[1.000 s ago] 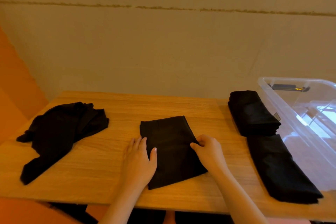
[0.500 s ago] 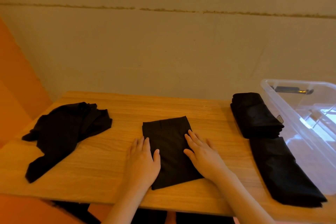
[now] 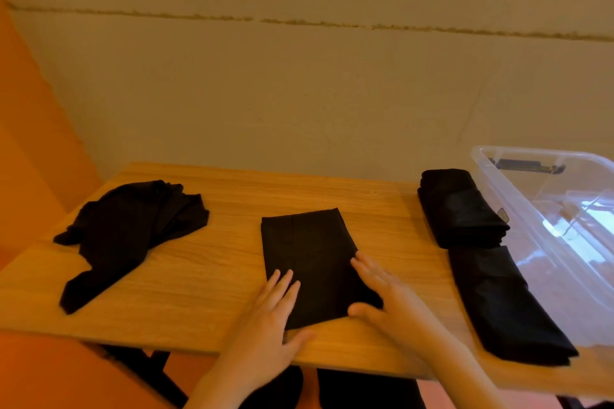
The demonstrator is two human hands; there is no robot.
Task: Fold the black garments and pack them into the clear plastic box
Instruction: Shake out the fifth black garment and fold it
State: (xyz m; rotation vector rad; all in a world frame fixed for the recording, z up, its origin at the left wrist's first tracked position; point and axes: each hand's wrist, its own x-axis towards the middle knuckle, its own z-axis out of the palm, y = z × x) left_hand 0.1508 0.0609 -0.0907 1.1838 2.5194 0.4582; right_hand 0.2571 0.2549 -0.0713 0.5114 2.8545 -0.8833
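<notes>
Our left hand (image 3: pixel 265 319) and right hand (image 3: pixel 388 299), fingers straight, grasping nothing, seemingly touch the folded garment (image 3: pixel 309 262); box (image 3: pixel 531 226) at three o'clock.

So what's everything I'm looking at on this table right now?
table: 1, light wood, against a beige wall
unfolded garment: 1, black, crumpled at the table's left
folded garment: 1, black, table centre, under both hands
folded garments by the box: 2, black, one at the back, one nearer the front edge
plastic box: 1, clear, on the right, no garments inside
left hand: flat, fingers straight, on the centre garment's left edge
right hand: flat, at its right edge
</notes>
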